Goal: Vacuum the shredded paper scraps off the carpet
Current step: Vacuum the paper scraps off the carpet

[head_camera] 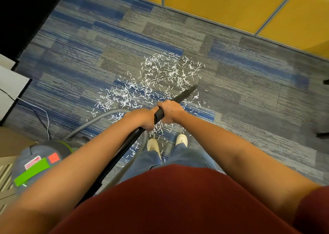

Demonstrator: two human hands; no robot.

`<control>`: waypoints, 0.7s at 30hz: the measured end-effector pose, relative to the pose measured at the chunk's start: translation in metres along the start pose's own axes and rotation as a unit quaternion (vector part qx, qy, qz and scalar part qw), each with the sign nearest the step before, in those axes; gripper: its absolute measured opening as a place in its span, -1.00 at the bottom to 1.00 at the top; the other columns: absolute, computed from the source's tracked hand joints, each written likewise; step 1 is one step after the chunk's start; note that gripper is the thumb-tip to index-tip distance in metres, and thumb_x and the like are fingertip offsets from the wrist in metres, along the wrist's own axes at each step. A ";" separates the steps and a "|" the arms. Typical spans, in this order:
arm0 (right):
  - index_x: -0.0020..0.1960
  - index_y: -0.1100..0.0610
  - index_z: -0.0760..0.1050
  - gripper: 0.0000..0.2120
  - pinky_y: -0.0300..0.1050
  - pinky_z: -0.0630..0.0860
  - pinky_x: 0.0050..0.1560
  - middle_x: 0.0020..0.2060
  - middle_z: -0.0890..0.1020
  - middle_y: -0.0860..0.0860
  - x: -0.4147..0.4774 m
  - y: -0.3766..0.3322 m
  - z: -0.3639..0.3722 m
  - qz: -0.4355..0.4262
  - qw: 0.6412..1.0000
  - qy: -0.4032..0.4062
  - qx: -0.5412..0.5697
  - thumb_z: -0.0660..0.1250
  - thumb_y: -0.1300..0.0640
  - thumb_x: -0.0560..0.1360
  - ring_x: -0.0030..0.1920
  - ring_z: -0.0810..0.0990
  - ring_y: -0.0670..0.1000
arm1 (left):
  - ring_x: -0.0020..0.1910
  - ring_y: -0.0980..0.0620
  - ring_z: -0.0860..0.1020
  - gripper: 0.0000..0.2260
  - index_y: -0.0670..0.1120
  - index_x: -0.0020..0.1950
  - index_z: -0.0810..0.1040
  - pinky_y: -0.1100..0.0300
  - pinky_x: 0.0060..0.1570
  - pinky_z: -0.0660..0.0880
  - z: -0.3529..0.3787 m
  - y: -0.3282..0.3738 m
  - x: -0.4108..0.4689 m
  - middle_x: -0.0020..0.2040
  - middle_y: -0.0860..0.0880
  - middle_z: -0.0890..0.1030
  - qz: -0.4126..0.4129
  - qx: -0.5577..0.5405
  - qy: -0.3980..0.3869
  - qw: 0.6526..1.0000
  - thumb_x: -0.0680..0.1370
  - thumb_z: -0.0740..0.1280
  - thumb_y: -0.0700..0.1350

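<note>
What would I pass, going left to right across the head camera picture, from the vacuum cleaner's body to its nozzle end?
vacuum body → grey hose → left hand → right hand → nozzle tip. Both hands grip the black wand. The paper scraps spread across several of these, so they are left out.

Probably an office: striped carpet tiles (pixel 249 91), yellow partition panels (pixel 222 5) (cubicle-style).

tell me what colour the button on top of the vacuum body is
Red-orange button, set beside a bright green strip; head view.
</note>
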State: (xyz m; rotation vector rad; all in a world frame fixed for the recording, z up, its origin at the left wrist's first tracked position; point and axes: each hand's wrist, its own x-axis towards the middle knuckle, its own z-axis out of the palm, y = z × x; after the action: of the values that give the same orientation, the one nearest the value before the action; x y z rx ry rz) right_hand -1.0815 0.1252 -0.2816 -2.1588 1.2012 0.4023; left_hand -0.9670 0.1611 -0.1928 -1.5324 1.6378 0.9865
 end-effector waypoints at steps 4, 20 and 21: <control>0.02 0.11 0.44 -0.84 -0.04 0.55 -0.03 -0.16 0.50 0.01 -0.004 0.004 0.000 0.001 1.000 0.009 0.001 0.30 0.12 0.46 -0.06 0.57 0.09 | -0.26 -0.05 0.52 -0.41 -0.03 0.48 0.11 0.13 -0.19 0.53 0.001 0.007 0.000 -0.23 -0.06 0.46 0.006 0.012 0.006 1.000 0.51 0.28 -0.22; 0.08 0.15 0.45 -0.79 -0.01 0.56 -0.02 -0.11 0.55 0.08 -0.028 0.024 0.006 0.053 0.998 0.009 0.010 0.29 0.15 0.45 -0.05 0.58 0.13 | -0.18 -0.11 0.50 -0.34 -0.02 0.49 0.07 0.08 -0.08 0.52 0.000 0.030 0.002 -0.25 -0.05 0.43 0.042 0.029 -0.007 0.999 0.50 0.35 -0.18; 0.07 0.14 0.45 -0.80 -0.01 0.56 -0.03 -0.14 0.54 0.06 -0.028 0.024 0.007 0.054 0.998 0.010 0.012 0.29 0.15 0.45 -0.06 0.59 0.13 | -0.18 -0.11 0.50 -0.35 -0.01 0.49 0.07 0.08 -0.09 0.52 0.001 0.030 0.001 -0.25 -0.04 0.42 0.043 0.031 -0.005 0.999 0.50 0.34 -0.18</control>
State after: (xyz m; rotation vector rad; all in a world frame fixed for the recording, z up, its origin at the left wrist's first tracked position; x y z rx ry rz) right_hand -1.1163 0.1387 -0.2808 -2.0880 1.3313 0.4109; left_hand -0.9972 0.1617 -0.1917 -1.4249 1.7246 0.9782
